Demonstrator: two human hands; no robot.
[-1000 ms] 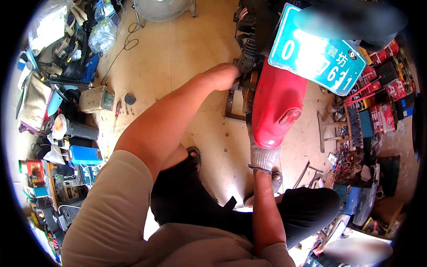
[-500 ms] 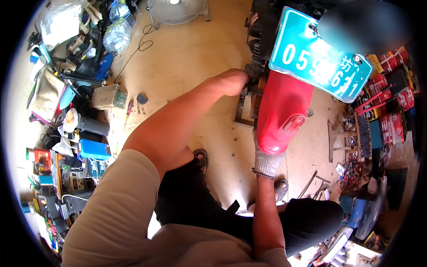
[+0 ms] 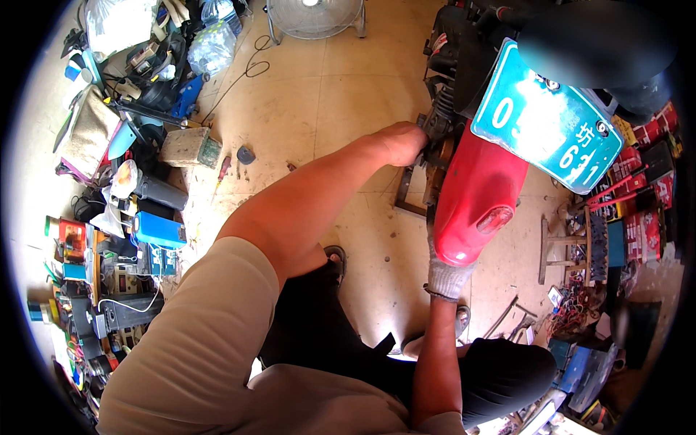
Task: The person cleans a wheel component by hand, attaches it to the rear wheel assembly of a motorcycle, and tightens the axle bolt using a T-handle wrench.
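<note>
My bare left hand [image 3: 406,143] reaches to dark metal parts at the left side of a two-wheeler's rear end, below a coil spring [image 3: 444,109]. Its fingers are hidden among those parts. My right hand [image 3: 451,278], in a grey-white knitted glove, goes in under the tail of the red rear mudguard [image 3: 482,188]; the mudguard covers its fingers. What either hand grips does not show. A blue-green number plate [image 3: 547,116] is mounted above the mudguard, tilted, with glare across it.
A floor fan [image 3: 315,18] stands at the far side. Left lie a stone-like block [image 3: 190,147], a screwdriver [image 3: 224,170] and cluttered tools. Right are a small wooden stool [image 3: 564,243], red boxes [image 3: 645,225] and tangled wires [image 3: 569,312]. A metal frame [image 3: 409,196] stands beside the mudguard.
The whole view has shifted, so the vehicle and surroundings sit farther right and slightly lower. Both hands keep their places at the metal parts and under the mudguard.
</note>
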